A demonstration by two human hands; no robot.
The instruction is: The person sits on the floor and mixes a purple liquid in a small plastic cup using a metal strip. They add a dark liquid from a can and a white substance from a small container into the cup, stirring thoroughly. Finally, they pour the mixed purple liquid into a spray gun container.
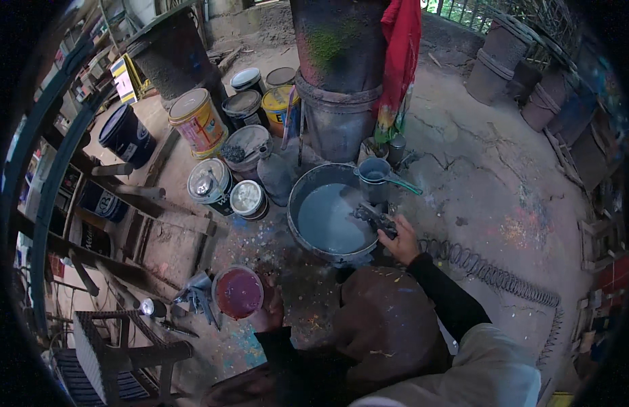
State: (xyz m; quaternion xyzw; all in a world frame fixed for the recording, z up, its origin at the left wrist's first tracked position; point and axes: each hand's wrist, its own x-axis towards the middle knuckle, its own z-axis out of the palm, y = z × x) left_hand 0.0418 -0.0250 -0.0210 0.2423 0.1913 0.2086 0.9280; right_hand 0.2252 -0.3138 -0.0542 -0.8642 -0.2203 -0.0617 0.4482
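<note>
My left hand point(272, 308) is closed round the side of a round tub point(238, 292) with reddish-pink paint in it, held low at the left. My right hand point(400, 240) grips a dark paint-crusted tool point(377, 219); its exact kind is hard to make out. That tool reaches over the right side of a wide basin point(292, 224) partly filled with grey-blue liquid point(331, 214). At the basin's far right rim stands a small grey cup point(374, 169), with a green-edged handle point(406, 183) pointing right.
Left of the basin stand a grimy bottle point(275, 178), a small white-topped can point(249, 199) and several paint buckets point(198, 122). Behind it rises a tall dark drum point(341, 95) with a red cloth point(400, 54). A coiled hose point(490, 271) lies at right; a woven chair point(118, 353) stands near left.
</note>
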